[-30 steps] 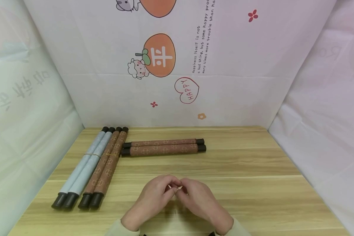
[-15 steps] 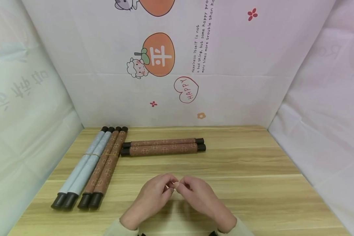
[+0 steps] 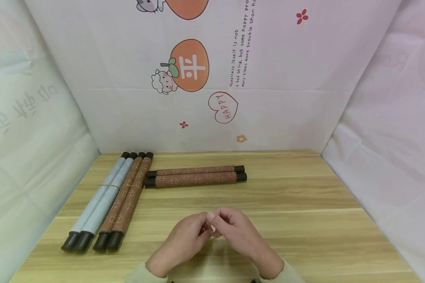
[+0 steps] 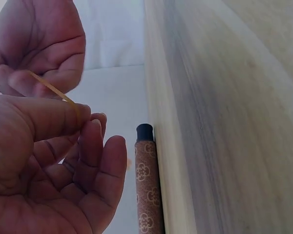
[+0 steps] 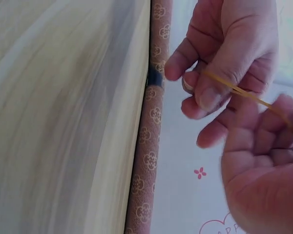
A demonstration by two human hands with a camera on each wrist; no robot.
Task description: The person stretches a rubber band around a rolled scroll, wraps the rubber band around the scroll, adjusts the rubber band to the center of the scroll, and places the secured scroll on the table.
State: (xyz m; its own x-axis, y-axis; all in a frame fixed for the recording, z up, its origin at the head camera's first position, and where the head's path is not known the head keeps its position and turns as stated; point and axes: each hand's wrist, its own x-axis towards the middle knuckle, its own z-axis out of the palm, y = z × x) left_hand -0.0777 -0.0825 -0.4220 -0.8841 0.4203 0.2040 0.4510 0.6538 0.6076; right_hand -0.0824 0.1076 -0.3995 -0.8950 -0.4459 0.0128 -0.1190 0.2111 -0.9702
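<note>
A thin yellow rubber band (image 4: 53,90) is stretched between my two hands. My left hand (image 3: 185,237) pinches one end, and the band passes around its thumb near the tip. The band's other end (image 5: 288,122) is held in the curled fingers of my right hand (image 3: 239,234). In the head view the fingertips meet low in the middle, above the wooden table, and mostly hide the band. Beyond the hands lies a pair of brown flower-patterned scroll rolls (image 3: 196,179) with black end caps, side by side across the table.
To the left lie two pale blue rolls (image 3: 100,198) and two brown patterned rolls (image 3: 127,200), side by side, with a thin band across them. White printed cloth (image 3: 269,118) stands behind the wooden tabletop (image 3: 304,220) and along both sides.
My right hand has shifted slightly up, its thumb now overlapping the left fingertips. The left hand has barely moved. The rolls have stayed where they were.
</note>
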